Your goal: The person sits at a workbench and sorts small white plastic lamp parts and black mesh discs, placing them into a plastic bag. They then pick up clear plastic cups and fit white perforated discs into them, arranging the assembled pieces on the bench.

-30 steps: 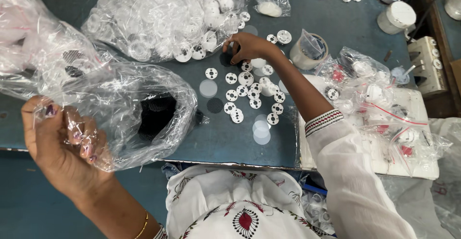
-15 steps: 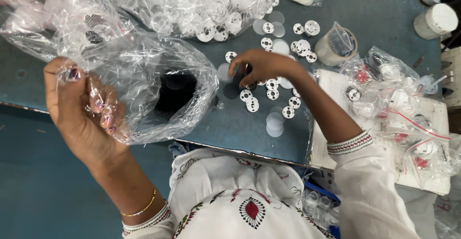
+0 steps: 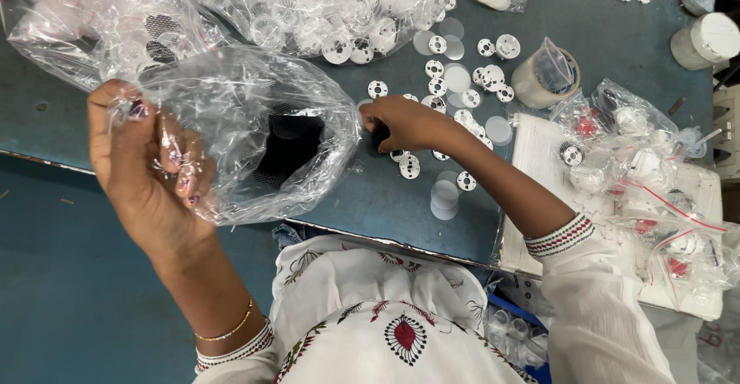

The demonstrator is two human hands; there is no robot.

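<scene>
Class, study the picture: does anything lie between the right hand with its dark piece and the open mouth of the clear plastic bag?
Nothing visible does. The right hand pinches a dark piece just beside the clear plastic bag, whose mouth the left hand holds open toward it. The white discs lie beyond the hand.

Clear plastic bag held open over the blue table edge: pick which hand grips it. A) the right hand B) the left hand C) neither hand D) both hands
B: the left hand pinches the clear plastic bag at its rim, while the right hand rests at the bag's mouth among small white round discs.
</scene>
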